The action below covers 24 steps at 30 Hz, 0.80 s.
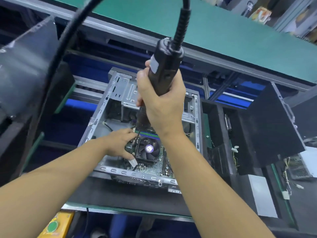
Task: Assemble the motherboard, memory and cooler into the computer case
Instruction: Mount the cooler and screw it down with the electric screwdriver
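An open grey computer case [101, 115] lies on the bench, with the green motherboard [154, 166] inside it. A black cooler fan [149, 148] with a purple centre label sits on the board, and memory sticks [151, 134] lie just behind it. My right hand [163, 103] grips a black electric screwdriver [163, 60] upright, its bit pointing down at the cooler's left rear corner. My left hand [120, 143] rests on the board beside the cooler's left edge, fingers near the bit tip. The bit tip itself is partly hidden by my fingers.
The screwdriver's thick black cable [68, 40] arcs up to the left. A second black case [267, 127] and a power supply with loose wires [298, 167] stand at the right. A green conveyor belt [223, 31] runs behind. A yellow box with a green button [54, 225] sits near the bottom left.
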Motion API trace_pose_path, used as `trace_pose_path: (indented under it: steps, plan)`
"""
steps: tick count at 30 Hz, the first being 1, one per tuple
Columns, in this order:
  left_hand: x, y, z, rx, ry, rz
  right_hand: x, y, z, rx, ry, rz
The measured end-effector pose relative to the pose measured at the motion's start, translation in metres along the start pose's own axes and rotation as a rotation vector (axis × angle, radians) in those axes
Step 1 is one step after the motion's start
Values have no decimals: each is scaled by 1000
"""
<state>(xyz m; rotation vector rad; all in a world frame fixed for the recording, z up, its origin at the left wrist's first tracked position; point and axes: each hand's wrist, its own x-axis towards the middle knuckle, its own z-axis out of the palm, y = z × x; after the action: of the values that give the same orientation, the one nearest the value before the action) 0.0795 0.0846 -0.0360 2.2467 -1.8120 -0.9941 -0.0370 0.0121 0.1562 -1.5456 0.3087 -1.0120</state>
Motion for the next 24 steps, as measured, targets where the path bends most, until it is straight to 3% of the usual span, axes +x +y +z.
trace_pose_path:
  steps: [7,24]
  plan:
    - [1,-4,5,-165,-23,-57,-2,18,-3,18,18,46]
    - [-1,0,5,-108,-19,-141,-11,35,-9,10,26,67]
